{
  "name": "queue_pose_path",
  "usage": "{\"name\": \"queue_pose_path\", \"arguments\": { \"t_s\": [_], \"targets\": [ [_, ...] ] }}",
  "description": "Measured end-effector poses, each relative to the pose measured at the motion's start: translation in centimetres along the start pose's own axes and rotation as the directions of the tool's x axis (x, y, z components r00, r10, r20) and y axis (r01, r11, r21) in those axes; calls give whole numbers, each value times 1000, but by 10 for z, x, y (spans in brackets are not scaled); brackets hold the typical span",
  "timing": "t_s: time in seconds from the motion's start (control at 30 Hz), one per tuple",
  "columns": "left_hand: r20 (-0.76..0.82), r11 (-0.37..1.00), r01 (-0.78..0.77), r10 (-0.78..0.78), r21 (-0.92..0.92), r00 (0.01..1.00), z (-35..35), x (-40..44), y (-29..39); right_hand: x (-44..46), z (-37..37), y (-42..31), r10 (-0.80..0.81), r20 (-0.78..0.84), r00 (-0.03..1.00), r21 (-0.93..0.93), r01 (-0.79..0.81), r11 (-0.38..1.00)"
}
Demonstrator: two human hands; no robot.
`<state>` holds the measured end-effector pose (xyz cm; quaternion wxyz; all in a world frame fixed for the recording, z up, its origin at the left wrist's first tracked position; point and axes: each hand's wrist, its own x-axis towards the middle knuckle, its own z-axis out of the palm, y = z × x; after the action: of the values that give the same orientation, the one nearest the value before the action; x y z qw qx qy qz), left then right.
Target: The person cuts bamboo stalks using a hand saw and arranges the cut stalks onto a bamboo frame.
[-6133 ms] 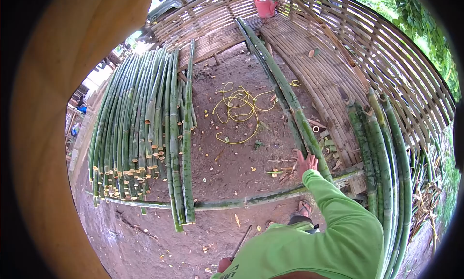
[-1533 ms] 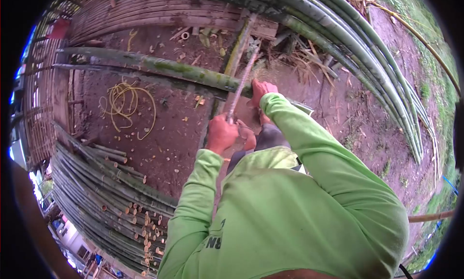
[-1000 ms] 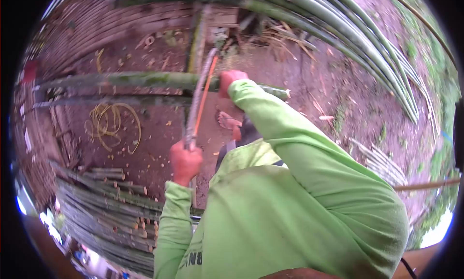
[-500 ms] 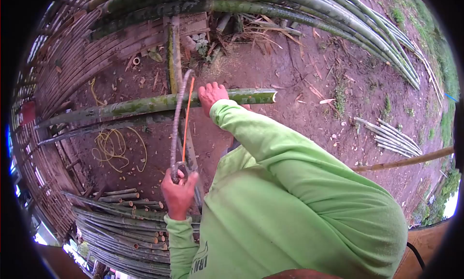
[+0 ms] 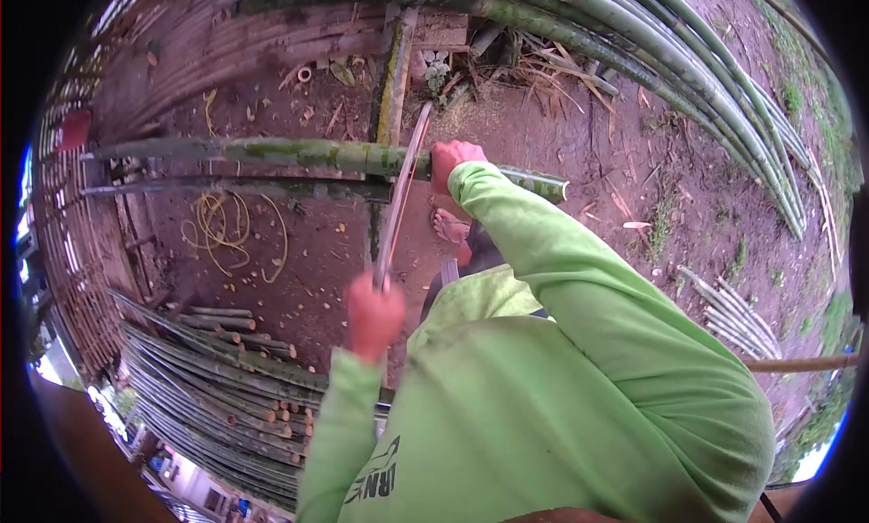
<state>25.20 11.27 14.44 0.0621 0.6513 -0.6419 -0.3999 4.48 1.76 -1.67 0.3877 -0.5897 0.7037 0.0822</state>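
Note:
My left hand [image 5: 376, 316] is closed round the handle end of a bow saw [image 5: 405, 201], slightly smeared by motion. The saw has a curved frame and a thin orange blade. It stands across a thick green bamboo pole [image 5: 290, 152], just left of my right hand; how deep the blade sits, I cannot tell. My right hand [image 5: 453, 161] grips the pole from above, close to its cut right end. Below this pole lies a second bamboo length [image 5: 272, 188]. Under both poles runs a support rail [image 5: 396, 79].
Long bamboo poles [image 5: 670, 52] arch across the top right. A stack of bamboo [image 5: 217, 392] lies at lower left. Yellow cord [image 5: 219, 229] is coiled on the dirt. Small cut pieces [image 5: 729, 315] lie at right. A slatted wall [image 5: 68, 251] stands at left. My foot [image 5: 448, 224] shows below the pole.
The view has shifted, so the scene sits farther right. The saw has tilted, with its far end leaning right, and my left hand has moved with it. My right hand still grips the pole.

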Motion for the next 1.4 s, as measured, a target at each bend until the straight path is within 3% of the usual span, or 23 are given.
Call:
{"name": "queue_pose_path", "arguments": {
  "t_s": [0.13,0.33,0.37,0.47,0.53,0.67,0.8,0.87,0.93,0.97,1.0,1.07,1.17,1.27,1.33,1.4],
  "targets": [
    [-74,998,-19,15,-59,997,30,19,-13,-5,7,-4,26,5,1000,-53,-25,998],
    [-220,958,-98,38,-268,975,114,5,-136,-7,-11,-12,-20,86,996,-97,29,995],
    [-153,957,-25,-20,-289,988,112,2,-128,-3,-7,-11,-17,60,998,-121,24,992],
    [-131,997,-79,75,-21,988,40,-11,-38,-15,14,-10,-50,-38,998,-124,45,991],
    [-32,999,3,-4,-32,999,4,-28,-6,-22,16,-11,-78,-114,990,-110,65,992],
    [33,997,71,-71,28,997,-37,-74,9,-21,11,-9,-85,-75,994,-67,80,995],
    [5,995,93,-93,31,996,-27,-51,12,-20,15,-6,-64,-93,994,-26,62,998],
    [26,997,52,-53,50,998,4,37,19,-18,11,-4,-63,-32,997,-29,62,998],
    [129,986,145,-154,79,980,43,113,19,-18,3,-5,-40,-4,999,-13,40,999],
    [68,980,109,-122,165,990,54,115,23,-14,-3,-5,-39,32,999,-23,39,999],
    [52,971,-40,28,237,998,56,112,15,-11,-7,-8,-49,75,996,-34,51,998],
    [33,999,-7,6,37,999,52,103,1,-18,-8,-6,-49,116,992,-45,54,998],
    [-97,981,-192,190,-13,977,82,82,-63,-10,-5,-4,-86,91,992,-60,91,994],
    [-172,957,-102,57,-270,984,114,73,-90,-8,-11,-5,-74,122,990,-68,82,994],
    [-118,983,-98,80,-155,990,106,64,-85,-13,4,-3,-102,42,994,-83,106,991],
    [-81,998,-40,35,-58,996,57,57,-19,-13,13,-4,-125,-45,991,-130,118,984]
  ]
}}
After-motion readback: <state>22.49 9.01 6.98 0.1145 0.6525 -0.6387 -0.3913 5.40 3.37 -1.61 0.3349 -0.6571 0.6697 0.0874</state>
